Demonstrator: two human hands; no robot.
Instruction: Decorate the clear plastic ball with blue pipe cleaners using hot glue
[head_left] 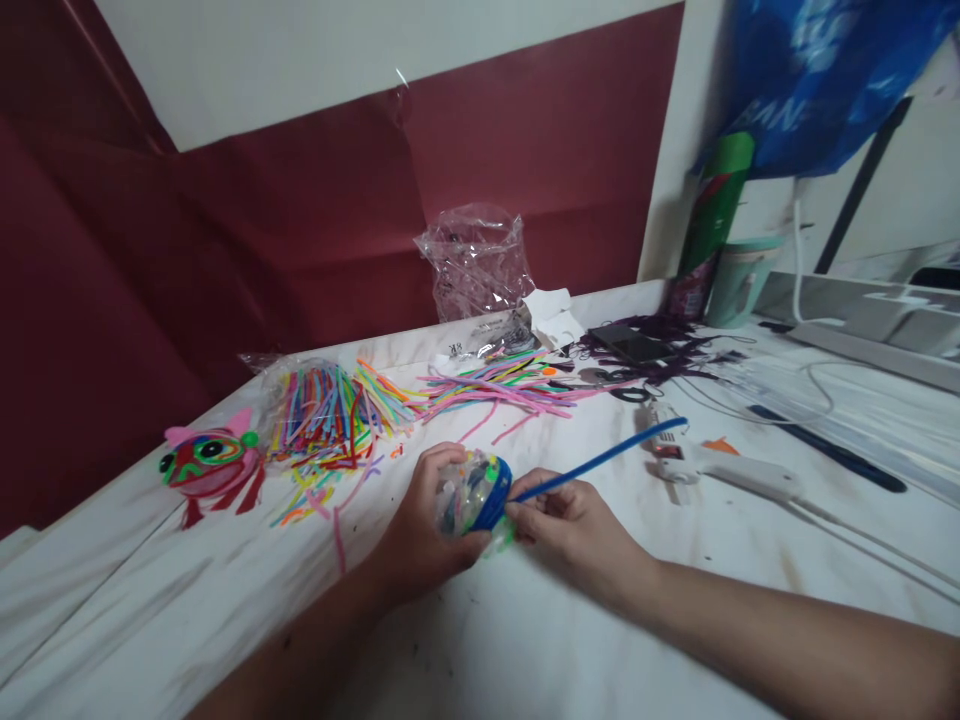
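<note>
My left hand [421, 530] is wrapped round a clear rounded body [459, 490], partly covered with blue pipe cleaner coils and small green and yellow spots. Between the thumb and fingers of my right hand [559, 520] is a blue pipe cleaner [600, 460]. Its long free end points up and to the right, and its near end meets the blue coils. A bright green piece shows under the clear body, partly hidden by my hands. Just right of my right hand lies a white glue gun [739, 472].
A finished-looking pink and red pipe cleaner figure [214, 465] sits at the left. Loose pipe cleaners [322, 410] spill from a clear bag, with more [502, 385] behind my hands. Purple strands [675, 350], a green mug [742, 285] and a spray can [712, 225] stand at the back right.
</note>
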